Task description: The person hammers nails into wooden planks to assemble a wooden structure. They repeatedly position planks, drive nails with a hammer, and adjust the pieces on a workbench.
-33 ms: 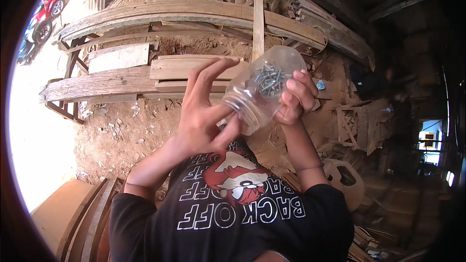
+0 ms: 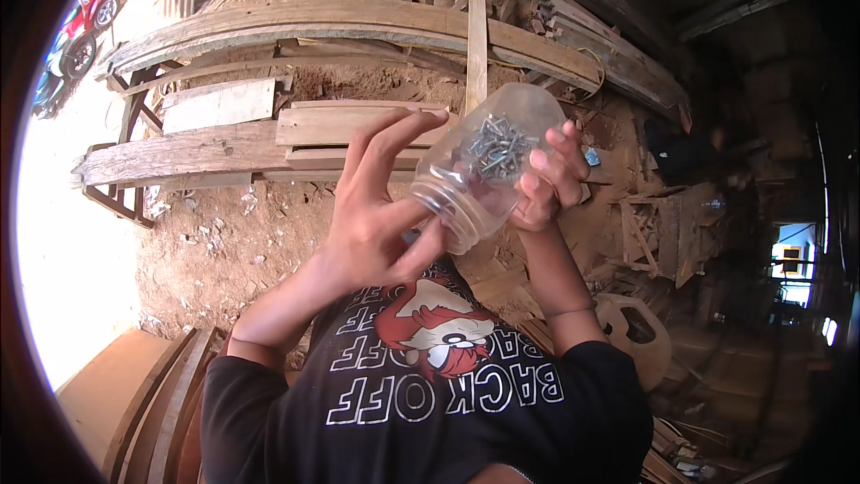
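Observation:
A clear plastic jar (image 2: 511, 116) is held tilted in front of my chest, its open threaded mouth pointing down toward me and to the left. Inside lies a heap of small silvery metal fasteners (image 2: 497, 149), thin like screws or nails; the exact kind is hard to make out. My right hand (image 2: 548, 181) grips the jar's body from the right side. At the mouth, the thumb and index finger of my left hand (image 2: 372, 206) close on the rim, with the index fingertip partly hidden there. Its other fingers stretch out beside the jar.
Beyond the jar, a low wooden bench (image 2: 197, 154) carries planks (image 2: 322, 125). A long timber beam (image 2: 296, 22) lies farther back, with an upright board (image 2: 477, 54) against it. More boards (image 2: 161, 412) lie at lower left. A pale plastic container (image 2: 658, 350) stands by my right elbow.
The fasteners have shifted slightly within the jar. My right fingers and the jar have moved a little; my left hand stays at the mouth.

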`<control>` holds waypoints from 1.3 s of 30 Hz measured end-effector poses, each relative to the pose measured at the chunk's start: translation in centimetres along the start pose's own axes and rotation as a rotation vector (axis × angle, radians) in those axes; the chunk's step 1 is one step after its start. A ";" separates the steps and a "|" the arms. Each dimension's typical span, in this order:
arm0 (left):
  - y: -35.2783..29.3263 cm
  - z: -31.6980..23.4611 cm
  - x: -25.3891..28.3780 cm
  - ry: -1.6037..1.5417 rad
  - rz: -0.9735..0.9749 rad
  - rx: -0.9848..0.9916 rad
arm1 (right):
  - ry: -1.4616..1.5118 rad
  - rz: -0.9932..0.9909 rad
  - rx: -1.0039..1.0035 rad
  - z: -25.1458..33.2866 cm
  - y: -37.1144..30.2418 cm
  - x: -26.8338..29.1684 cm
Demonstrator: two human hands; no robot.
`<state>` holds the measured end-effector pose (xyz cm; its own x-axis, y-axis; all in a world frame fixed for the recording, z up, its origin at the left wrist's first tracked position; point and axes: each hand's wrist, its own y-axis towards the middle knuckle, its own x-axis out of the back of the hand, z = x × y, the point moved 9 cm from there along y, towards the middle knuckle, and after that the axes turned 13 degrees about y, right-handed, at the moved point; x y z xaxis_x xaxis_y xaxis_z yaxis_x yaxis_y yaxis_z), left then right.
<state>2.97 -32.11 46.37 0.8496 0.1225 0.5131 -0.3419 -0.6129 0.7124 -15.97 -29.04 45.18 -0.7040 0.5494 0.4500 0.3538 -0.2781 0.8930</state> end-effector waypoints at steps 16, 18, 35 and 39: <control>-0.5 0.6 -2.1 -0.066 0.149 0.131 | -0.011 0.025 0.069 -0.5 -0.3 -0.4; -0.4 1.3 -2.3 -0.128 0.122 0.193 | 0.054 0.008 0.087 -0.7 -0.4 -0.7; -0.9 1.4 -1.7 0.005 0.156 0.190 | 0.104 -0.061 0.020 -0.6 -1.1 -1.5; -0.3 1.4 -2.0 0.070 0.235 0.143 | 0.155 -0.059 -0.082 -1.3 -2.0 -1.8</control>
<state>1.91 -33.28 44.42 0.7219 0.0145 0.6919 -0.4623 -0.7339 0.4977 -16.20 -30.55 42.55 -0.8108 0.4404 0.3856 0.2623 -0.3156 0.9119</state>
